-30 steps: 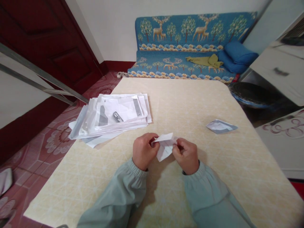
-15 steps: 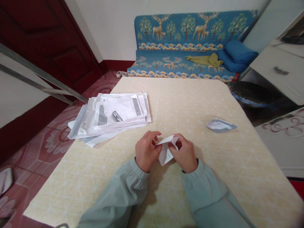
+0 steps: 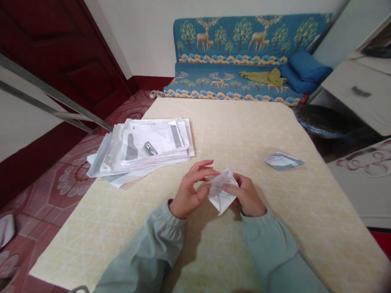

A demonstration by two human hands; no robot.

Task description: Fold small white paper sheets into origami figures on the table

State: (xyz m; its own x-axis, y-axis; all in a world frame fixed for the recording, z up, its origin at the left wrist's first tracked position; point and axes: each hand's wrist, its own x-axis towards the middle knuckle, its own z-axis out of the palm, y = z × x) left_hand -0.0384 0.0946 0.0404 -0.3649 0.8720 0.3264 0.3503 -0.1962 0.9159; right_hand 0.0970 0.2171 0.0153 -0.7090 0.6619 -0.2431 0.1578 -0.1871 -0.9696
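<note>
A small piece of folded white paper [image 3: 220, 195] with crease lines is held over the near part of the table. My right hand [image 3: 249, 194] pinches it from the right, thumb across its front and the other fingers mostly hidden behind. My left hand [image 3: 193, 189] is at the paper's left edge, fingers spread and thumb apart, with fingertips close to or touching the edge. Farther right on the table lies a folded grey-and-white paper piece [image 3: 284, 161], shaped like a small boat.
A stack of papers and plastic sleeves [image 3: 146, 140] lies at the table's left, with a small grey metal object [image 3: 150, 148] on top. The pale patterned table [image 3: 238, 126] reaches to a blue deer-print sofa [image 3: 226, 77]. A black round stool [image 3: 326, 118] stands beyond the right edge.
The paper has been turned so a flat, creased, diamond-like face shows. My left hand has loosened and spread its fingers; my right hand has shifted slightly right, still pinching.
</note>
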